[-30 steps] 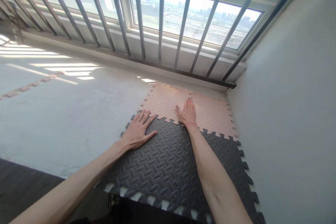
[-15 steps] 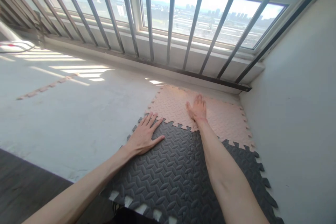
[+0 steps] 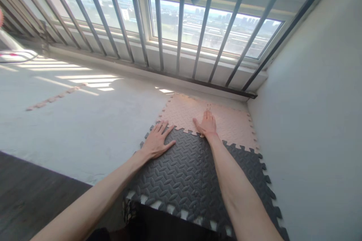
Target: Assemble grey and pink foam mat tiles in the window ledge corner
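Observation:
My left hand [image 3: 157, 141] lies flat with fingers spread on the far left corner of the dark grey foam mat [image 3: 175, 169]. Across the seam, my right hand [image 3: 207, 124] rests palm down on the pink foam mat [image 3: 181, 110], its thumb out to the side. Jigsaw teeth join the pink and grey mats along that seam, partly covered by my right wrist. Both mats have a raised diamond-plate pattern. Another seam runs lengthwise through the grey matting, below my right wrist.
A metal railing [image 3: 181, 34] stands before low windows at the back. The white wall [image 3: 305, 120] borders the mats on the right. On the pale floor [image 3: 93, 135] lies a toothed pink strip [image 3: 55, 98]. A white object [image 3: 17, 54] is at the far left, beside dark flooring [image 3: 36, 196].
The camera view has shifted, showing more of the grey mat's near edge. My right hand sits slightly nearer the seam; my left hand stays on the grey mat's corner.

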Available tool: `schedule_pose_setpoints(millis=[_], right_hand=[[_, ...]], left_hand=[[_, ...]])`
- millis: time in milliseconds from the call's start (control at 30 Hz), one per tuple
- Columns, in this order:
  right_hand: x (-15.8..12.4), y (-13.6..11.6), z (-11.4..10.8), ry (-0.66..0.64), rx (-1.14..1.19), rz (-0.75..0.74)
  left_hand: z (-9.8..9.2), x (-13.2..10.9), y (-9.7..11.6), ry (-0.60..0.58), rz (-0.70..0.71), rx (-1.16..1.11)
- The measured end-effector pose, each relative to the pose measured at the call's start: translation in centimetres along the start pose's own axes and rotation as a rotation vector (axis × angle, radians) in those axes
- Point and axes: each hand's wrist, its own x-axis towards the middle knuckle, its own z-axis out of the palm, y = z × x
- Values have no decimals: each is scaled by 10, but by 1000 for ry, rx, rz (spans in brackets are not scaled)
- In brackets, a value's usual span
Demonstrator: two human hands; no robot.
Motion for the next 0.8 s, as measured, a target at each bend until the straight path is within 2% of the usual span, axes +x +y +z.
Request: schedule_pose_setpoints(millis=[100, 200, 333, 533, 667, 800], right_hand=[[-48, -3, 0, -9, 20, 6], [-102, -3, 2, 30, 27, -22], [-174, -5, 1, 64, 26, -49], [-275, -16, -9, 44, 74, -41], [-326, -22, -16, 73, 96, -27], [-369, -30, -24, 76, 116, -14]], left_hand=[[6, -5, 14, 33, -52, 0], [10, -24, 37, 34, -97, -6], [13, -71, 70, 44, -127, 3], [17, -146, 110, 133, -142, 17], [10, -176, 126, 134, -108, 28], [-2, -208, 139, 83, -101, 29]])
